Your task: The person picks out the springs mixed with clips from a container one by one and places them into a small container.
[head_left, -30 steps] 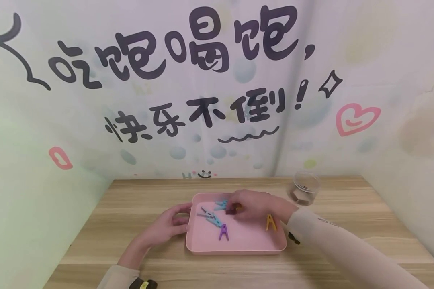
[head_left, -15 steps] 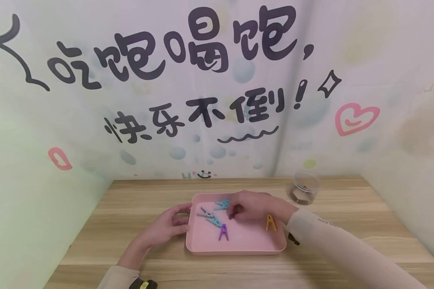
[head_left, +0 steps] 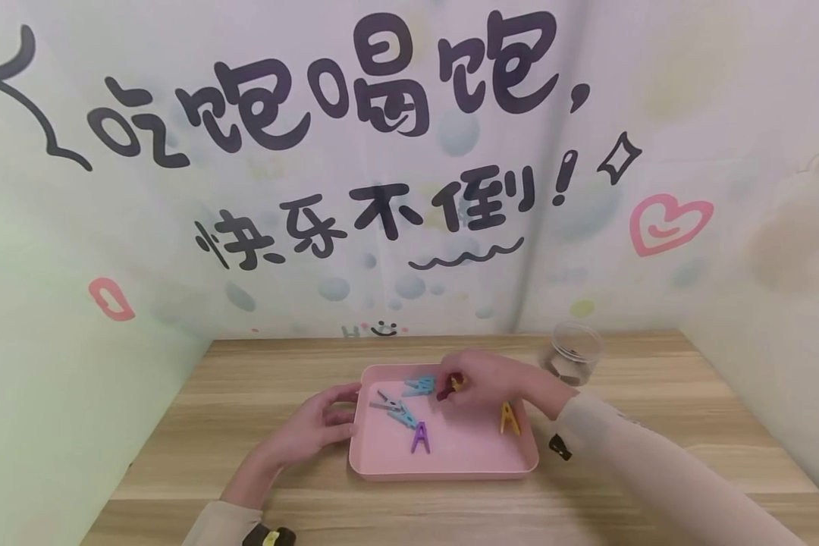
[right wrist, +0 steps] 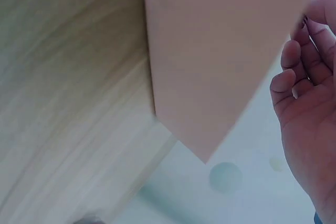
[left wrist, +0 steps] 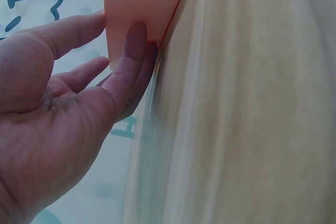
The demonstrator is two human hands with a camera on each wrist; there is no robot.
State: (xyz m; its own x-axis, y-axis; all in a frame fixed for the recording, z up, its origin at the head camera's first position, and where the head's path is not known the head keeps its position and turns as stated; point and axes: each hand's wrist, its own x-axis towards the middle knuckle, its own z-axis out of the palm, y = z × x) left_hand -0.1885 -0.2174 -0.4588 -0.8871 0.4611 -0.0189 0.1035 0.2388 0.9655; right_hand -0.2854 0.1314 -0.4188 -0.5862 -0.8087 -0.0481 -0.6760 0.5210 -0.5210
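Observation:
A pink tray [head_left: 444, 476] holds several clothespins. On its left are a grey clothespin [head_left: 386, 402] and a blue clothespin [head_left: 403, 415], with a purple clothespin [head_left: 420, 437] below them. Another blue piece [head_left: 420, 386] lies near the back wall, and a yellow clothespin [head_left: 509, 418] at the right. My left hand [head_left: 319, 425] touches the tray's left wall with loosely bent fingers. Over the tray's back part, my right hand [head_left: 487, 381] pinches a small dark red piece [head_left: 445, 393]; its kind is unclear. Something yellow [head_left: 457, 381] shows by these fingers, partly hidden.
A clear round jar [head_left: 573, 353] with dark brown contents stands behind my right forearm on the wooden table [head_left: 662, 394]. A printed wall [head_left: 382, 303] rises at the table's back edge. A black thing [head_left: 560, 447] shows beneath the right cuff.
My right hand has risen slightly and shifted right, with the dark red piece in its fingers. The left hand stays at the tray wall.

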